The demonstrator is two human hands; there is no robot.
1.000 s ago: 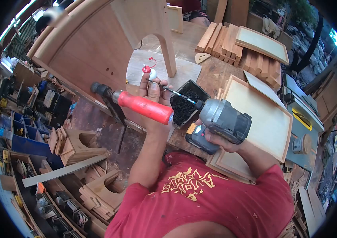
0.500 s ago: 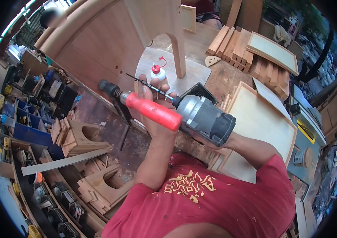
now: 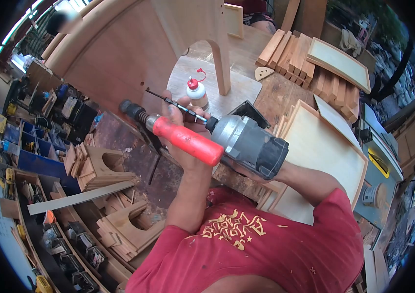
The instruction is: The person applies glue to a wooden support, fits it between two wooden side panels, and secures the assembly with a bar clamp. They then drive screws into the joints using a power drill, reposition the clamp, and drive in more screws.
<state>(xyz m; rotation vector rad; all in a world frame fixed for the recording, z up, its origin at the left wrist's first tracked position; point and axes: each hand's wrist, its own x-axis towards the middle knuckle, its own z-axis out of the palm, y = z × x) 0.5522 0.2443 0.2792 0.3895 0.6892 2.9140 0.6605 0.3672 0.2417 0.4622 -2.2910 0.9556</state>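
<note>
My right hand (image 3: pixel 252 172), mostly hidden beneath the tool, grips a grey and black power drill (image 3: pixel 251 144). A long drill bit (image 3: pixel 174 102) runs from it toward the curved wooden panel (image 3: pixel 124 56), its tip beside small holes there. My left hand (image 3: pixel 184 158) is closed round the bit, thumb and fingers curled at its shaft. Across that hand, nearer the camera, lies the red handle of a clamp (image 3: pixel 188 140); its threaded end sits at the panel's lower edge. Behind my left fingers stands a white glue bottle (image 3: pixel 197 93) with a red cap.
Stacked wood strips (image 3: pixel 293 53) and framed panels (image 3: pixel 322 156) lie on the right of the bench. Cut arched pieces (image 3: pixel 102 168) lie at left, near tool trays (image 3: pixel 75 249). Part of another person (image 3: pixel 261 22) shows at the back.
The drill and my left hand have shifted slightly left and up, bringing the bit's tip up to the panel's holes. More of the glue bottle now shows.
</note>
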